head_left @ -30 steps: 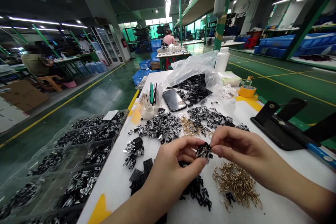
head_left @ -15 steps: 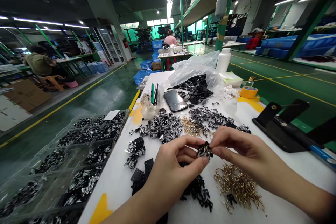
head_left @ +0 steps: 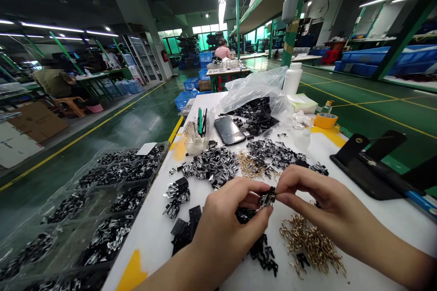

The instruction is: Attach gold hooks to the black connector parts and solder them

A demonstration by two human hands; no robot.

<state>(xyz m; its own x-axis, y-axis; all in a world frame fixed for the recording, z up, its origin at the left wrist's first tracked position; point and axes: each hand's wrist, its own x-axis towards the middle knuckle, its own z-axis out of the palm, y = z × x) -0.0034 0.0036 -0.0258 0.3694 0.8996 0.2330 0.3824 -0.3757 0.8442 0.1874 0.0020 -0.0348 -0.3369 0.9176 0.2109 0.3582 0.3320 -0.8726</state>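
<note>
Both my hands meet over the white table (head_left: pixel 362 232), pinching one small black and silver metal clip (head_left: pixel 267 198) between them. My left hand (head_left: pixel 228 218) grips it from the left with thumb and forefinger. From the right, my right hand (head_left: pixel 312 195) pinches the same clip with its fingertips. Under the hands lie loose black clip parts (head_left: pixel 261 252) and a heap of small brass hooks (head_left: pixel 310 243). Beyond the hands are piles of silver and black clips (head_left: pixel 215 166) and more brass hooks (head_left: pixel 251 166).
A compartment tray (head_left: pixel 99 209) of finished clips hangs off the table's left. A phone (head_left: pixel 229 130), pen cup (head_left: pixel 200 134), plastic bag of black parts (head_left: pixel 256 104), white bottle (head_left: pixel 292 78), yellow tape roll (head_left: pixel 325 120) and black tool (head_left: pixel 372 163) stand farther back. People sit at distant benches.
The hands stay together on the clip, fingers shifting slightly as they work it. The view has drifted a little; nothing on the table moved.
</note>
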